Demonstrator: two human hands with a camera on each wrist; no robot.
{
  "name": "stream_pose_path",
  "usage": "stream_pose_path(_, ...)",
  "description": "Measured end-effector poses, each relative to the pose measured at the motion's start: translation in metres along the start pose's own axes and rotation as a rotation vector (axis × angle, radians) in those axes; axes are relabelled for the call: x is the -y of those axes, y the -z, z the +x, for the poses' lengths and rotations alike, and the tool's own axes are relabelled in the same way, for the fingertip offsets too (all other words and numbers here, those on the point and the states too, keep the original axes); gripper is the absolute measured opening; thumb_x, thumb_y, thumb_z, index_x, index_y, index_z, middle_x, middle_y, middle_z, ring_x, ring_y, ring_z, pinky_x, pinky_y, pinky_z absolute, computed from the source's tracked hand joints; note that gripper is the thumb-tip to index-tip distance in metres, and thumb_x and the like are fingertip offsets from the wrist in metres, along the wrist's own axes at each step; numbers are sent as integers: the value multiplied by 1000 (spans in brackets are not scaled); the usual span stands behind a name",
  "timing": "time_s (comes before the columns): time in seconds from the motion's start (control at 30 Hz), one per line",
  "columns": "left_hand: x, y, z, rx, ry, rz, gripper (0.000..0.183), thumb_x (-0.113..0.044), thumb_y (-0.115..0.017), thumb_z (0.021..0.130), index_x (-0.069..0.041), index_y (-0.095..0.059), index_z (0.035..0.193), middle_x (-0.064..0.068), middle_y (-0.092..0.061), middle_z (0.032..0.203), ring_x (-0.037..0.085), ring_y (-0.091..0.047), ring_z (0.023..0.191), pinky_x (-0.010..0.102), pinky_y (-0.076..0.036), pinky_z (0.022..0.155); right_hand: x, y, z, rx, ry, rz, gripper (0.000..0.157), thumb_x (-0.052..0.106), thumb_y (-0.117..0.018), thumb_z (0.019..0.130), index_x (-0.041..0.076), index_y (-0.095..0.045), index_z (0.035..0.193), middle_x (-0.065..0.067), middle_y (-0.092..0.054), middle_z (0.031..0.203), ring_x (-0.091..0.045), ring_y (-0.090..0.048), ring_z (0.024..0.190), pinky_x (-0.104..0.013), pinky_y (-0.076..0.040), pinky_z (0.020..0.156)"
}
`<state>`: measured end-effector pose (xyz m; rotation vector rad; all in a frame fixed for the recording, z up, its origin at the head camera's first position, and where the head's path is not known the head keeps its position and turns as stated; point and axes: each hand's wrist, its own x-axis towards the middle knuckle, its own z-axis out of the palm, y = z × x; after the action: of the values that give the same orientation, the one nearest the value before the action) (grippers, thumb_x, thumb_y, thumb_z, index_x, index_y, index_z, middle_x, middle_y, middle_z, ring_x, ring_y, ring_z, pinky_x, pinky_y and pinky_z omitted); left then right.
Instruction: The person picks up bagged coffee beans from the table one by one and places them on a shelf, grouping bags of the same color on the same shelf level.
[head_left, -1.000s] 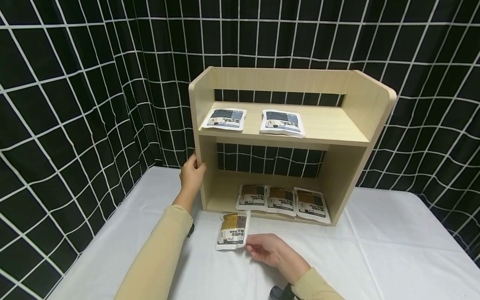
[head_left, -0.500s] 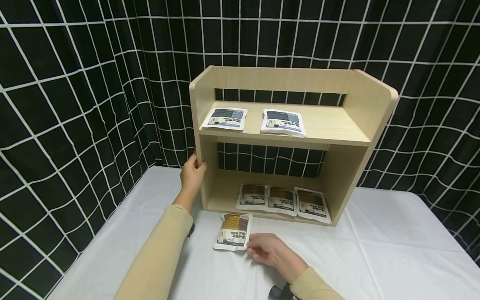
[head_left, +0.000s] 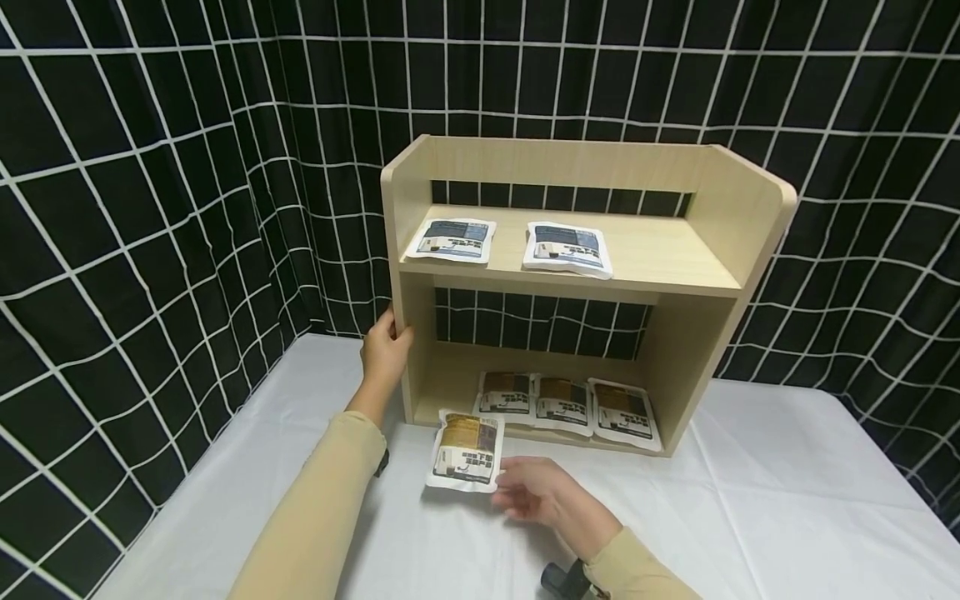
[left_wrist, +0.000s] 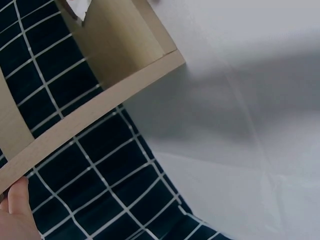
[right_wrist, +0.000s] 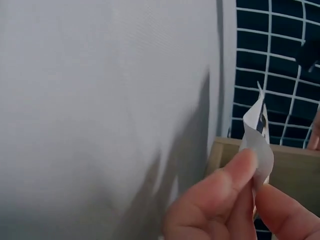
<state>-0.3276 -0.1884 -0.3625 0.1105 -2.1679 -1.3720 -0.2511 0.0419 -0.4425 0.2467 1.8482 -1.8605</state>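
My right hand (head_left: 528, 490) pinches the right edge of a white pouch (head_left: 467, 454) with a brown-and-yellow label. It is raised above the cloth at the shelf's front left, its shadow below. In the right wrist view, thumb and fingers (right_wrist: 241, 167) squeeze the pouch's pale edge (right_wrist: 260, 152), seen nearly side-on. My left hand (head_left: 384, 354) holds the left side panel of the wooden shelf (head_left: 581, 279), thumb toward the front and the other fingers partly hidden behind. In the left wrist view only part of that hand (left_wrist: 19, 212) shows at the panel edge.
Three brown-labelled pouches (head_left: 562, 402) lie side by side on the lower shelf, toward the right. Two blue-labelled pouches (head_left: 567, 248) lie on the upper board. White cloth (head_left: 780, 500) covers the table. Black curtains (head_left: 150, 250) with a white grid stand behind and left.
The brown-labelled pouch in my right hand dipped toward the cloth, then lifted slightly toward the lower shelf. My left hand has kept its place on the side panel.
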Motion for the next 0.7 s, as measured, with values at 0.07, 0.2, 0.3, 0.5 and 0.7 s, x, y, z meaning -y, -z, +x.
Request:
stream_pose_path(0.07, 0, 0, 0, 7, 6, -5, 38, -7, -57, 91, -2, -60, 128, 21, -68, 112, 37, -65, 103, 51, -45, 91, 3, 0, 1, -3, 10, -13, 40, -8, -57, 85, -7, -55, 125, -7, -68, 76, -14, -64, 60, -27, -49, 56)
stream_pose_path(0.2, 0, 1, -1, 15, 24, -5, 40, -7, -57, 91, -3, -58, 131, 20, -67, 114, 36, -64, 104, 50, -46, 91, 10, 1, 7, -6, 23, -22, 40, -8, -55, 85, -6, -56, 125, -5, -69, 79, -16, -66, 65, -33, -49, 61)
stream_pose_path(0.3, -1, 2, 0, 8, 24, -3, 40, -7, -57, 91, -3, -58, 131, 20, -67, 115, 36, -64, 105, 50, -45, 92, 18, 2, 14, 5, 28, -18, 42, -8, -52, 87, -8, -52, 128, -5, -68, 80, -15, -65, 65, -33, -50, 61)
stream_pose_path(0.5, -1, 1, 2, 11, 26, 9, 38, -9, -57, 92, -5, -60, 129, 18, -67, 116, 35, -63, 107, 51, -43, 95, 28, 5, 22, 22, 22, 5, 43, -9, -47, 91, -9, -47, 134, -3, -69, 80, -15, -67, 67, -35, -53, 63)
stream_pose_path(0.7, 1, 0, -1, 7, 41, 8, 37, -9, -57, 92, -5, -60, 128, 18, -68, 115, 35, -63, 106, 50, -45, 92, 33, 6, 25, 37, 9, 55, 46, -9, -45, 93, -11, -40, 138, -13, -71, 91, -19, -70, 70, -35, -58, 67)
